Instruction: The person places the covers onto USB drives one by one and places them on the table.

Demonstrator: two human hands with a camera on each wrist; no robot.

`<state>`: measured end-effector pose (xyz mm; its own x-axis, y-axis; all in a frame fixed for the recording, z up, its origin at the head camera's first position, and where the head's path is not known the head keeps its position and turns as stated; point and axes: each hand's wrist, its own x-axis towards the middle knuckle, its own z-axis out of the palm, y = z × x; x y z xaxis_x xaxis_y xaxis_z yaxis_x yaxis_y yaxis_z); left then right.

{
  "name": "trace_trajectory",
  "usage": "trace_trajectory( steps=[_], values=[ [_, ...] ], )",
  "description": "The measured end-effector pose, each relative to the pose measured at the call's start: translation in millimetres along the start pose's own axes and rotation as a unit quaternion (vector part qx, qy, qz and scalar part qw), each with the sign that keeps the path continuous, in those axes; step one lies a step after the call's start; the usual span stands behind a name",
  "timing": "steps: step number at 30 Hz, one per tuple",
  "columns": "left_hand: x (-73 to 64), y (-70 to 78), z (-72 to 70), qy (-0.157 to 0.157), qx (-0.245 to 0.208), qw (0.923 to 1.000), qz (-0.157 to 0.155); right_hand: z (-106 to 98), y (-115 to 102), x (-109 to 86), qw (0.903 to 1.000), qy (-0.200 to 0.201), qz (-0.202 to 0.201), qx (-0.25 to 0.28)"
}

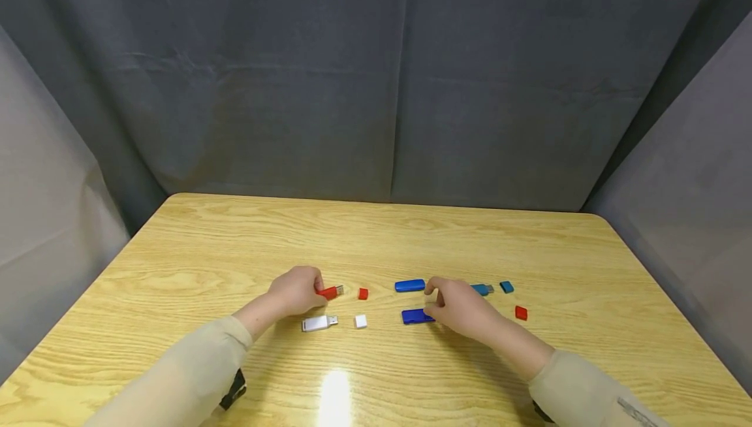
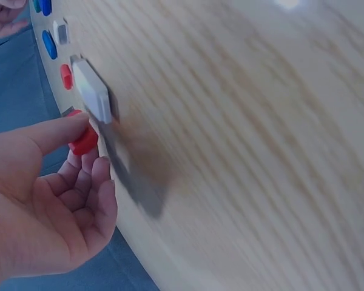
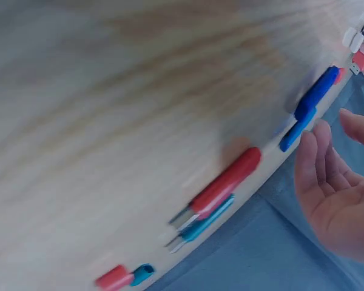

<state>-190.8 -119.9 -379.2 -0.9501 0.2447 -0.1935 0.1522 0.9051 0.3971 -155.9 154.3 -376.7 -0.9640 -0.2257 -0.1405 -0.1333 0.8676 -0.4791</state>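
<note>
My left hand (image 1: 296, 291) pinches a red USB stick (image 1: 331, 292) by its rear end, thumb against fingers, its metal plug facing right. In front of it lies a white USB stick (image 1: 316, 324). A red cap (image 1: 363, 294) and a white cap (image 1: 361, 321) sit just to their right. My right hand (image 1: 464, 306) hovers beside two blue sticks, one brighter (image 1: 409, 285) and one darker (image 1: 416, 316), on which no plug shows. In the right wrist view, its thumb and fingers stand apart with nothing between them.
Right of the right hand are a teal USB stick (image 1: 483, 290), a teal cap (image 1: 506, 286) and a red cap (image 1: 521, 313). A second red USB stick (image 3: 227, 182), hidden from the head view, lies beside the teal one. Grey curtains (image 1: 376, 87) hang behind the wooden table (image 1: 235, 231).
</note>
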Motion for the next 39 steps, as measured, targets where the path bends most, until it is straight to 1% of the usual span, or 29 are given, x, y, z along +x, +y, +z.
trace_trajectory(
  steps=[4, 7, 12, 15, 21, 28, 33, 39],
  values=[
    [-2.3, -0.6, -2.7, 0.004, -0.004, 1.0000, 0.004, -0.5, -12.6, 5.7, 0.9992, 0.007, -0.019, -0.034],
    [-2.9, -0.9, -3.6, 0.005, -0.005, 0.9999, 0.008, 0.6, -24.0, 12.0, 0.9983, 0.007, -0.030, -0.049],
    [-5.3, -0.8, -4.6, 0.007, -0.013, 0.9999, 0.007, 5.3, -41.0, 26.9, 0.9977, 0.003, -0.048, -0.047],
    [-6.5, -0.1, -5.0, 0.010, -0.018, 0.9998, 0.008, 7.6, -47.4, 35.7, 0.9974, 0.001, -0.057, -0.044],
    [-7.3, -0.4, -4.9, 0.018, -0.027, 0.9994, 0.012, 13.7, -51.6, 48.7, 0.9949, 0.007, -0.072, -0.070],
    [-8.4, 1.6, -6.0, 0.015, -0.034, 0.9993, 0.009, 26.3, -54.0, 58.0, 0.9883, 0.023, -0.096, -0.116],
    [-9.0, 3.3, -6.1, 0.013, -0.036, 0.9993, 0.004, 33.6, -59.0, 60.9, 0.9853, 0.013, -0.089, -0.145],
    [-9.4, 3.5, -5.4, 0.012, -0.038, 0.9992, 0.003, 35.3, -62.3, 63.4, 0.9830, 0.009, -0.079, -0.166]
  ],
)
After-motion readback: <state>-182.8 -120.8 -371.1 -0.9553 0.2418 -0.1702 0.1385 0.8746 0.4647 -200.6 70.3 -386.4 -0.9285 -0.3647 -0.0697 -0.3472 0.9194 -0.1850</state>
